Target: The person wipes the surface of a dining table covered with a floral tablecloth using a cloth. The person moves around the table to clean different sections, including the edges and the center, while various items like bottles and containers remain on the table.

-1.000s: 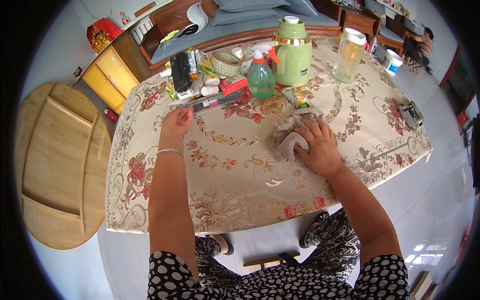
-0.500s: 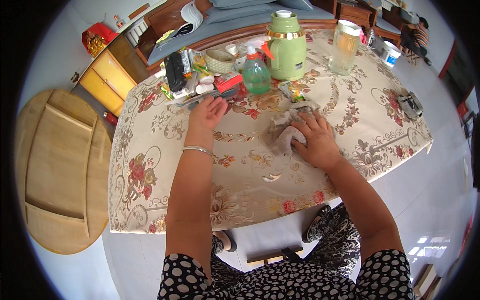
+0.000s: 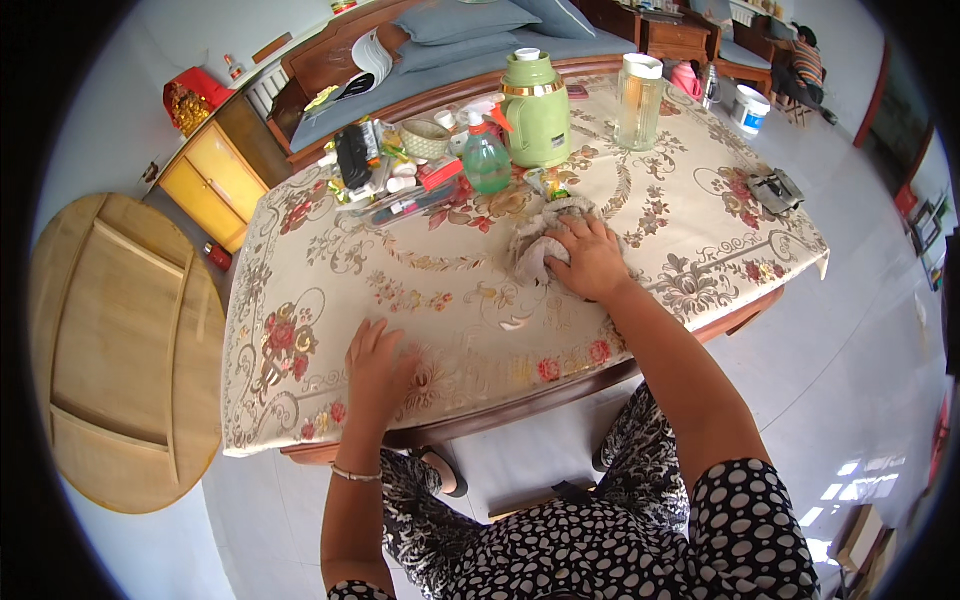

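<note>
My right hand (image 3: 590,262) presses on a bunched grey cloth (image 3: 535,240) with its fingers bent over it. The cloth lies on a cream tablecloth (image 3: 450,325) with a floral pattern. My left hand (image 3: 380,368) hovers or rests near the table's front edge, slightly blurred, its fingers apart and nothing in them. Just beyond the cloth lies a small yellow and green packet (image 3: 550,186). Farther back stand a green spray bottle (image 3: 487,165) with a red trigger and a green thermos flask (image 3: 540,125). A clear plastic tray (image 3: 415,208) lies beside the spray bottle.
Left of the spray bottle are a woven basket (image 3: 425,140), a black case (image 3: 353,158) and several small packets. A lidded glass jug (image 3: 637,112) stands at the back; a grey pouch-like item (image 3: 776,191) lies at right. A round wooden tabletop (image 3: 120,350) leans at left.
My left hand has drawn back from the tray toward the table's front edge. My right hand remains on the cloth. The whole view has shifted slightly.
</note>
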`<state>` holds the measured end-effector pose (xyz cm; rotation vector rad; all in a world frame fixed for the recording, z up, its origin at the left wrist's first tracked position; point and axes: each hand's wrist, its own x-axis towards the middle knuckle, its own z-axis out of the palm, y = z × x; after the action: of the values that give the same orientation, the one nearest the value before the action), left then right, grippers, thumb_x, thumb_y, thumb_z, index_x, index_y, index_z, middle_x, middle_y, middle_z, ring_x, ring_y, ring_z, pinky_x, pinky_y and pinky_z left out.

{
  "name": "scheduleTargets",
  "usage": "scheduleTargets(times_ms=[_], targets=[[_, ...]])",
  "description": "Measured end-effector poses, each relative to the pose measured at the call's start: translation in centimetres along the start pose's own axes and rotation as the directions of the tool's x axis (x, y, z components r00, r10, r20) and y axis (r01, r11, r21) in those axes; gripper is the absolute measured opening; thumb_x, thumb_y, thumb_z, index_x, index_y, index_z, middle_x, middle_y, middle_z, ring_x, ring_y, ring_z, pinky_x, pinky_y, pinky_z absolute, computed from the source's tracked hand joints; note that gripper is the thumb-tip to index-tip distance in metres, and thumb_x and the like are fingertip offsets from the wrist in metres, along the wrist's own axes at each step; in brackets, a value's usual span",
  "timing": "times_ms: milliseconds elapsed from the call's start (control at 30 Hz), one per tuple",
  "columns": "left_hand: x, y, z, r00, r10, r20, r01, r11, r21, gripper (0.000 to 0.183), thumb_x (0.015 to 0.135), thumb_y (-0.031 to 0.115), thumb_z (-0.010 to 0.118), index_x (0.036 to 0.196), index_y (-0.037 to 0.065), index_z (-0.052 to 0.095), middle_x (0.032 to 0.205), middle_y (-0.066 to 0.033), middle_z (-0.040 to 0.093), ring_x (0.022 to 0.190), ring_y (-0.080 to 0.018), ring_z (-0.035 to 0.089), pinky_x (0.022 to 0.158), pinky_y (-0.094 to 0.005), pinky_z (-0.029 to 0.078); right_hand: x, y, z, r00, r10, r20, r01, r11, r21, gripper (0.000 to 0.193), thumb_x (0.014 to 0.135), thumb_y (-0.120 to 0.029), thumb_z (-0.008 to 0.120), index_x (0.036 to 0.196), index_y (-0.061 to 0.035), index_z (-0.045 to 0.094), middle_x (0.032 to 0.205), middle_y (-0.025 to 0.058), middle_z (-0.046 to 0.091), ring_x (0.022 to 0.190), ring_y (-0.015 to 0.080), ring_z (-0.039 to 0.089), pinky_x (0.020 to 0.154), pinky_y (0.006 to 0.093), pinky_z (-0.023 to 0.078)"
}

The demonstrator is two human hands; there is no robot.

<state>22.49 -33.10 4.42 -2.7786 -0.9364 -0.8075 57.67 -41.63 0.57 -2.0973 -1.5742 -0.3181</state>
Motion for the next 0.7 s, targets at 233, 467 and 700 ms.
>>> scheduleTargets(times_ms=[233,467,700], targets=[[-6.7,-0.7,1.0,0.957,-0.254,-0.142,0.237,0.963,-0.130,0.025,0.079,0.015,0.065,0.102,0.004,0.062,0.119,-0.0159,0.056,0.111,-0.0357,0.052,0.092,-0.0427,0.042,-3.4,-11.2,-0.9,0.971,-0.171,0.164,0.179,0.983,-0.030,0.063,0.076,-0.060,0.059,0.120,-0.0155,0.059,0.125,0.0098,0.051,0.120,0.0332,0.039,0.099,0.0508,0.031],[-6.7,-0.5,1.8,0.912,-0.291,-0.289,0.269,0.956,-0.113,0.025,0.082,0.005,0.055,0.106,0.001,0.058,0.116,-0.0172,0.055,0.106,-0.0379,0.053,0.091,-0.0450,0.042,-3.5,-20.9,2.9,0.833,-0.552,0.049,0.518,0.807,0.284,0.046,0.074,-0.043,0.066,0.112,-0.0180,0.063,0.123,0.0083,0.051,0.114,0.0322,0.043,0.099,0.0481,0.033],[-6.0,0.2,1.1,0.936,-0.249,-0.250,0.250,0.968,-0.028,0.030,0.082,0.003,0.054,0.111,-0.001,0.055,0.116,-0.0192,0.055,0.112,-0.0395,0.050,0.095,-0.0475,0.041,5.7,-21.2,8.2,0.863,-0.481,0.156,0.430,0.860,0.273,0.052,0.077,-0.044,0.063,0.123,-0.0206,0.057,0.133,0.0044,0.047,0.122,0.0323,0.041,0.104,0.0478,0.032]])
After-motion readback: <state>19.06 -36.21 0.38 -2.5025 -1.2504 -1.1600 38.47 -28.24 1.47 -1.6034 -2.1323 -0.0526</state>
